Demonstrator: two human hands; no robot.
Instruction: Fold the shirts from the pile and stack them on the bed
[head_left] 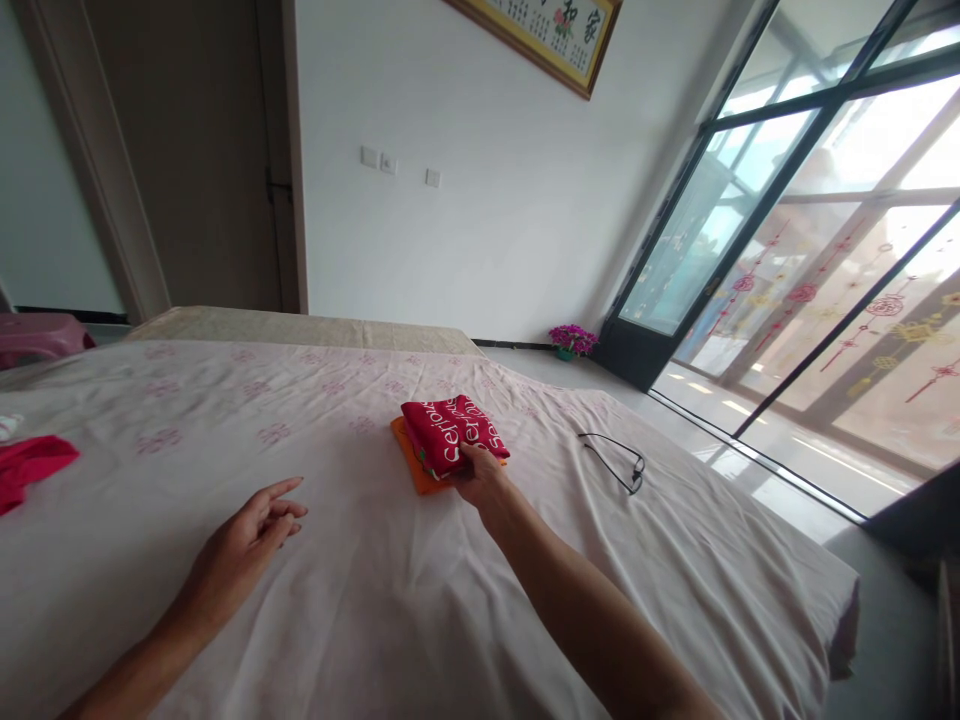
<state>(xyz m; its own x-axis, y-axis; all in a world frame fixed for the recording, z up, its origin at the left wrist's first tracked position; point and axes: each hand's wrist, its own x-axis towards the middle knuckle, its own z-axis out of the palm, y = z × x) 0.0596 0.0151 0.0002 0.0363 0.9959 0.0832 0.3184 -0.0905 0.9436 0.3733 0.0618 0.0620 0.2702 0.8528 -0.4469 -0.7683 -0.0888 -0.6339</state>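
A folded red cloth (pixel 450 428) with white lettering lies on a folded orange cloth (pixel 415 462) near the middle of the bed. My right hand (pixel 478 474) grips the near edge of the red cloth, thumb on top and the other fingers hidden beneath. To the left, my left hand (pixel 259 522) hovers over the sheet with fingers apart and nothing in them. Whether the right fingers also touch the orange cloth is hidden.
The bed has a pale flowered sheet (pixel 337 570). Black-framed glasses (pixel 636 474) lie at the right, and a crumpled red cloth (pixel 34 468) at the left edge. A pink stool (pixel 45 338) and a pot of purple flowers (pixel 572 340) stand beyond the bed.
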